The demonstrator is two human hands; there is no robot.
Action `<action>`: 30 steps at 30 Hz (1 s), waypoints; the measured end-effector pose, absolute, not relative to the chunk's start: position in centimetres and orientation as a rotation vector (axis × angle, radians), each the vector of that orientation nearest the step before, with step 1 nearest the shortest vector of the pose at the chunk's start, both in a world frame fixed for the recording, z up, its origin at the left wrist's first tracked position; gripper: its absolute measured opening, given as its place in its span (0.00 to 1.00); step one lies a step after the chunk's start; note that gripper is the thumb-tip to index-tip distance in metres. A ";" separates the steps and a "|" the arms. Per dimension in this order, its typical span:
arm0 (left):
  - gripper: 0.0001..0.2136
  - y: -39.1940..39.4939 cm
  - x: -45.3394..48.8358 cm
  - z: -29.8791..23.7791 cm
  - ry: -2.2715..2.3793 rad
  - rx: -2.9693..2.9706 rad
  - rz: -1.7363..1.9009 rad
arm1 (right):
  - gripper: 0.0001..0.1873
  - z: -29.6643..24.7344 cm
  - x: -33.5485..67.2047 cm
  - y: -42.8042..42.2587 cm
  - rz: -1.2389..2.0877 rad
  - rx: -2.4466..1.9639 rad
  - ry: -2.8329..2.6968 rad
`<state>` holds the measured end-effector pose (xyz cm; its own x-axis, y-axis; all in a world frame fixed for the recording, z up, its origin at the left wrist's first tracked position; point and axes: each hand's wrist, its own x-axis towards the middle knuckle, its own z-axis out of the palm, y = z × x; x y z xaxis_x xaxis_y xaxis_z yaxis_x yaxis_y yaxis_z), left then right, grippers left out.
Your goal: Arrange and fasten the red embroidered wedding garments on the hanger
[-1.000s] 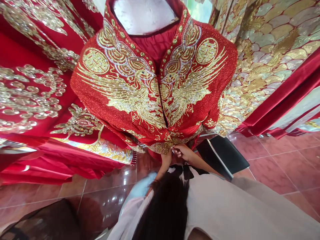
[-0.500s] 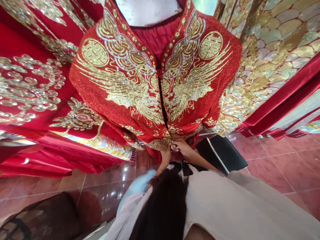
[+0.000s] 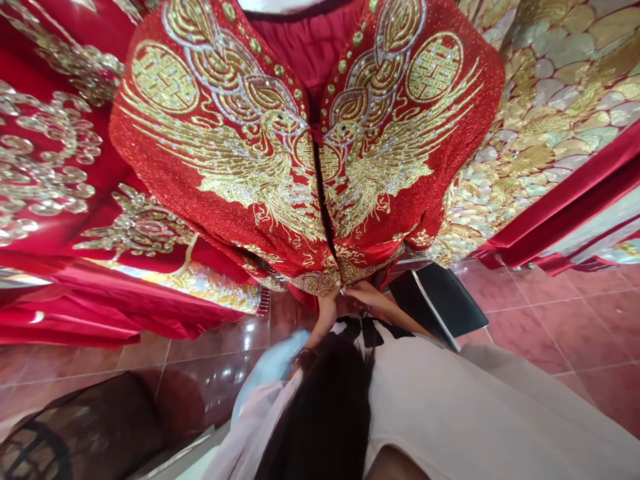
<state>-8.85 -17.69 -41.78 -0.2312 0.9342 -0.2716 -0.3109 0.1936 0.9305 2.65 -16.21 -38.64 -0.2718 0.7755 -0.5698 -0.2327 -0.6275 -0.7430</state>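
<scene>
A red jacket [image 3: 210, 223] with gold embroidered birds, round emblems and a beaded collar hangs upright before me, its front edges almost meeting along the middle. At the bottom of that front opening, my left hand [image 3: 328, 303] is closed on the patterned gold hem. Close beside it, my right hand [image 3: 361, 293] grips the hem on the other side of the opening. Both sets of fingertips are partly hidden at the cloth, so any small fastener between them cannot be made out. Long dark hair [image 3: 320, 400] hangs down over part of my forearms and clothing.
Red garments with silver beading [image 3: 45, 160] hang on the left. A gold and pearly scale-patterned garment [image 3: 550, 127] hangs on the right. A black flat-sided object [image 3: 455, 300] stands on the tiled floor [image 3: 565, 327]. A dark sheer bag-like item [image 3: 95, 420] lies lower left.
The jacket looks larger and nearer, its collar top now beyond the upper edge. My hands stay at the hem; the right fingers have shifted slightly and show less.
</scene>
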 end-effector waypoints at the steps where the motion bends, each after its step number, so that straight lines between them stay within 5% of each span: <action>1: 0.23 -17.7 -8.8 -41.7 1.258 0.667 1.347 | 0.10 -38.9 2.6 -16.4 1.932 -1.282 -0.674; 6: 0.22 -17.6 -8.8 -41.7 1.211 0.629 1.369 | 0.21 -39.5 2.3 -16.8 1.868 -1.118 -0.512; 19: 0.23 -18.0 -8.7 -42.3 1.261 0.649 1.359 | 0.16 -39.8 0.9 -15.9 1.740 -1.173 -0.399; 26: 0.22 -18.0 -9.2 -42.6 1.347 0.698 1.345 | 0.23 -39.5 1.6 -17.7 2.076 -1.384 -0.469; 30: 0.21 -18.0 -9.5 -42.8 1.387 0.723 1.305 | 0.14 -38.8 2.3 -17.9 1.998 -1.390 -0.486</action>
